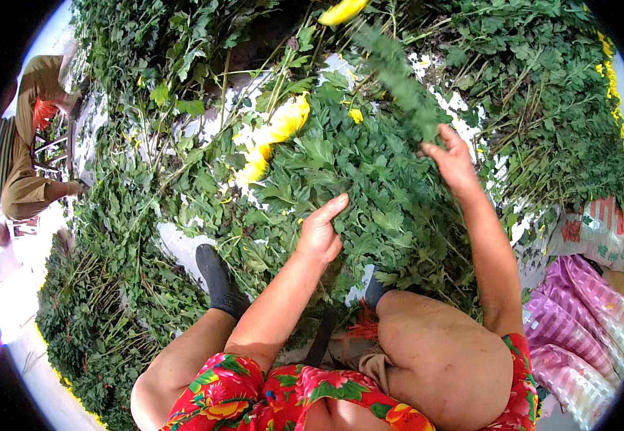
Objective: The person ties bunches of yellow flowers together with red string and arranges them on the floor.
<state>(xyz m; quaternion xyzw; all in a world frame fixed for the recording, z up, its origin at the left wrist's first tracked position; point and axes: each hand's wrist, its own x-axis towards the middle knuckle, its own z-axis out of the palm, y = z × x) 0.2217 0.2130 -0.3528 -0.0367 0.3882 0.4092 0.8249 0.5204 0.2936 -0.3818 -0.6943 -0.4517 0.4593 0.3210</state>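
My left hand (320, 231) is closed around the near end of a bunch of leafy green stems (365, 183) that lies before me, its thumb on top. Yellow chrysanthemum blooms (279, 129) show at the far left end of this bunch. Up and to the right, my right hand (449, 156) pinches the lower end of a single leafy stem (403, 81), blurred, which slants up and leftward. A yellow bloom (342, 11) stands at its far end, by the top edge of the view.
Cut leafy stems lie heaped on the left (91, 318), at the top left (145, 59) and at the right (554, 108). A printed woven sack (603, 231) and pink checked cloth (576, 323) lie at the right. Another person (26, 178) sits at the far left. Loose leaves litter the floor.
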